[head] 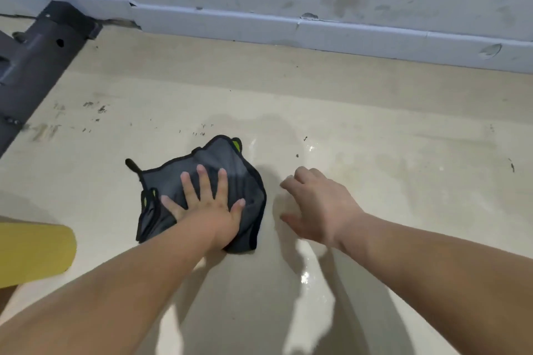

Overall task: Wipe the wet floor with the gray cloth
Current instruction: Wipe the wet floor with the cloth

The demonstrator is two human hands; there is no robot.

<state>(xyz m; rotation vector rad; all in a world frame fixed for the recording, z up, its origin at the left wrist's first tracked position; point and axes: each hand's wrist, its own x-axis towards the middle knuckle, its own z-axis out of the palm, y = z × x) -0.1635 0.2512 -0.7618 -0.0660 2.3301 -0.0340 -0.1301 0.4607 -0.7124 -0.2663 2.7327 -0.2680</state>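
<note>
A gray cloth (230, 164) with black trim and green tags lies crumpled on the beige floor (375, 112). My left hand (210, 207) presses flat on the cloth with its fingers spread and straight. My right hand (317, 207) hovers just to the right of the cloth, fingers loosely curled and holding nothing. Shiny wet patches (310, 277) glisten on the floor below and beyond my right hand.
A scuffed white wall with a baseboard (288, 29) runs across the back. A dark metal frame (37, 60) slants along the left. A yellow object (34, 253) lies at the left edge. Small dirt specks (95, 106) dot the floor beyond the cloth.
</note>
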